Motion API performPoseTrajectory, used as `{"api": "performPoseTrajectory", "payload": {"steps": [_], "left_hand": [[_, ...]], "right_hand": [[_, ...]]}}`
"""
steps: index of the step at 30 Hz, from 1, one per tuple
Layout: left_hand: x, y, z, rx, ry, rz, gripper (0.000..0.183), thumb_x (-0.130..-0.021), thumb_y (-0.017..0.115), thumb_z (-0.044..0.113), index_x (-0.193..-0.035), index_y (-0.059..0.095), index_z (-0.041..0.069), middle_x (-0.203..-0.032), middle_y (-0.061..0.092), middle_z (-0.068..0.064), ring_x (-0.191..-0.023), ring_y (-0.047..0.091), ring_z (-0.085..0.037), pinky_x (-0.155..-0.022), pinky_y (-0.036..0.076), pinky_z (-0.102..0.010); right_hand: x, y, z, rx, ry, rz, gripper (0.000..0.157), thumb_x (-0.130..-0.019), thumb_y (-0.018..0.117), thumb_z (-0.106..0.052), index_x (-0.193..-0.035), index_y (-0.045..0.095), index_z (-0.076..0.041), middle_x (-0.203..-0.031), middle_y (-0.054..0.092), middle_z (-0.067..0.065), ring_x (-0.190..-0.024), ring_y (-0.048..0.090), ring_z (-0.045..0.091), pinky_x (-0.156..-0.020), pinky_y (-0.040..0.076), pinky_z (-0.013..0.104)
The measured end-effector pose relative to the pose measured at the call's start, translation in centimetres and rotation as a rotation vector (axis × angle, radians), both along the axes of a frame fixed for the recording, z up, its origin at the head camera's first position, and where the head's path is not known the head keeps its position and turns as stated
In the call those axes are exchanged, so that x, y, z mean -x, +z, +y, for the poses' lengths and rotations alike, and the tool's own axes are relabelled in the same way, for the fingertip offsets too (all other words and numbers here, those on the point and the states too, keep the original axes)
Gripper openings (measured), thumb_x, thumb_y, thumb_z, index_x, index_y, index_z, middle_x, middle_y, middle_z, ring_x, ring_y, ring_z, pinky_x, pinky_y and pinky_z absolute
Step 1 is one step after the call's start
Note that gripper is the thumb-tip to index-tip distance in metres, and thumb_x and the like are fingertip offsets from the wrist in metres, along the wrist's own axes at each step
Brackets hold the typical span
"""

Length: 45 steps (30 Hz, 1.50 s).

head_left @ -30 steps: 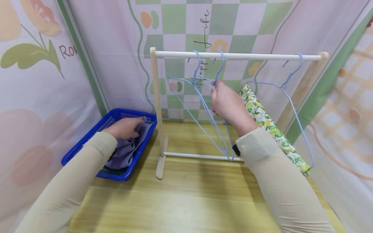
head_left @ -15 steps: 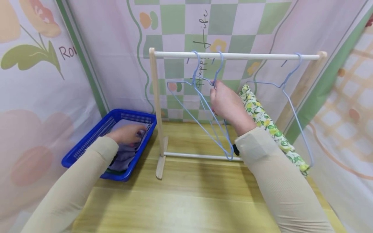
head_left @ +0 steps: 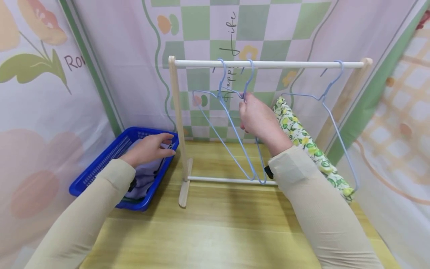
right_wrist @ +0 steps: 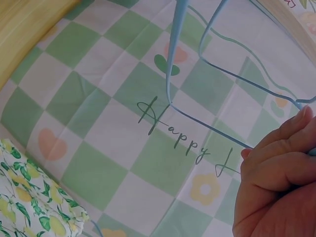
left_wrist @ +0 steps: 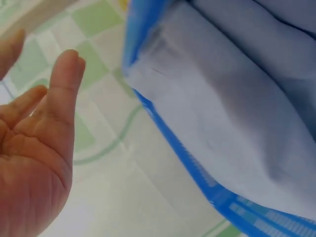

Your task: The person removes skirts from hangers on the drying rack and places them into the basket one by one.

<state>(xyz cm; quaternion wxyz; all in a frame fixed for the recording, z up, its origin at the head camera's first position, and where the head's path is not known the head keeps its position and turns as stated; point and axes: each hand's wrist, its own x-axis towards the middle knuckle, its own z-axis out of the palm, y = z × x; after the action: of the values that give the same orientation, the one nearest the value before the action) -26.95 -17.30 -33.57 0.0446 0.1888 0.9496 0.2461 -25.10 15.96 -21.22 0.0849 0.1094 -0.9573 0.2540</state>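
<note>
My right hand grips a blue wire hanger just below its hook, which loops over the rack's white bar. Bare wire of that hanger shows in the right wrist view, running out from the curled fingers. To its left, a second bare blue hanger hangs on the same bar. My left hand is over the blue basket, fingers extended and thumb apart, holding nothing. Pale lilac-grey cloth lies folded in the basket, partly hidden by that hand in the head view.
The wood rack's left post stands right beside the basket. At the bar's right end a third blue hanger carries lemon-print fabric. The rack stands on a wooden table, with printed curtains behind and at both sides.
My left hand has come up from the cloth in the basket, and its curled fingers have opened out. The right hand keeps its grip; the lower ends of the two bare hangers have shifted apart.
</note>
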Motion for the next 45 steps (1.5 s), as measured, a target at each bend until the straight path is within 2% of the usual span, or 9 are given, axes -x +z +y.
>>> {"api": "performPoseTrajectory", "payload": {"steps": [2,8,15,18,20,26,33,45], "left_hand": [[-0.1,0.4,0.9,-0.032,-0.019,0.018,0.072,-0.088,0.065,0.051,-0.145,0.041,0.014,-0.136,0.054,-0.009,-0.119,0.056,-0.026,-0.092,0.049,-0.046],[-0.4,1.2,3.2,-0.113,-0.046,0.106,0.050,-0.090,0.069,0.038,-0.132,0.053,0.015,-0.118,0.063,-0.005,-0.105,0.064,-0.022,-0.082,0.054,-0.039],[-1.2,1.4,4.7,-0.207,0.045,0.126,0.032,-0.094,0.065,0.029,-0.120,0.056,0.013,-0.106,0.065,-0.006,-0.095,0.066,-0.022,-0.072,0.056,-0.037],[-1.4,1.3,4.8,-0.226,0.074,0.143,0.030,-0.096,0.062,0.027,-0.122,0.056,0.012,-0.104,0.065,-0.007,-0.090,0.065,-0.022,-0.070,0.055,-0.037],[-1.4,1.1,4.9,-0.230,0.079,0.162,0.029,-0.097,0.060,0.025,-0.122,0.056,0.012,-0.102,0.065,-0.008,-0.088,0.065,-0.021,-0.068,0.054,-0.037],[-1.0,0.7,5.2,-0.219,0.074,0.235,0.026,-0.097,0.059,0.023,-0.119,0.058,0.010,-0.095,0.066,-0.008,-0.078,0.063,-0.021,-0.062,0.051,-0.035],[-0.3,0.9,5.6,-0.219,0.069,0.245,0.022,-0.097,0.059,0.021,-0.114,0.058,0.007,-0.098,0.066,-0.011,-0.080,0.063,-0.023,-0.064,0.052,-0.037],[1.2,0.8,5.7,-0.223,0.074,0.217,0.021,-0.098,0.058,0.020,-0.112,0.057,0.004,-0.105,0.066,-0.014,-0.090,0.064,-0.027,-0.072,0.053,-0.041]], "right_hand": [[-0.1,0.0,0.3,0.009,-0.003,-0.007,0.051,-0.105,0.025,-0.033,-0.150,0.027,-0.011,-0.073,0.065,0.006,-0.057,0.063,0.020,-0.059,0.046,0.038],[-0.2,0.0,0.5,0.050,-0.002,-0.034,0.052,-0.105,0.026,-0.036,-0.150,0.027,-0.013,-0.074,0.067,0.004,-0.061,0.065,0.023,-0.060,0.048,0.038],[-0.1,-0.2,0.7,0.133,0.007,-0.053,0.048,-0.105,0.028,-0.039,-0.145,0.035,-0.014,-0.075,0.068,0.003,-0.060,0.065,0.023,-0.062,0.049,0.039],[-0.2,-0.4,0.6,0.183,0.009,-0.066,0.044,-0.104,0.029,-0.045,-0.134,0.042,-0.016,-0.076,0.068,0.002,-0.060,0.064,0.023,-0.063,0.049,0.039],[-0.2,-0.5,0.6,0.228,0.009,-0.079,0.047,-0.103,0.030,-0.049,-0.135,0.043,-0.017,-0.078,0.068,0.002,-0.061,0.064,0.024,-0.064,0.049,0.039],[-0.5,-0.6,0.9,0.319,-0.023,-0.065,0.062,-0.100,0.032,-0.057,-0.149,0.033,-0.020,-0.081,0.068,0.000,-0.064,0.065,0.024,-0.065,0.051,0.038],[-0.8,-0.8,1.4,0.379,-0.043,-0.005,0.057,-0.101,0.031,-0.054,-0.146,0.038,-0.021,-0.080,0.067,-0.001,-0.066,0.065,0.023,-0.062,0.053,0.037],[-0.7,-0.8,1.5,0.360,-0.072,0.051,0.047,-0.103,0.033,-0.042,-0.142,0.045,-0.019,-0.083,0.068,-0.002,-0.060,0.063,0.023,-0.059,0.048,0.036]]}}
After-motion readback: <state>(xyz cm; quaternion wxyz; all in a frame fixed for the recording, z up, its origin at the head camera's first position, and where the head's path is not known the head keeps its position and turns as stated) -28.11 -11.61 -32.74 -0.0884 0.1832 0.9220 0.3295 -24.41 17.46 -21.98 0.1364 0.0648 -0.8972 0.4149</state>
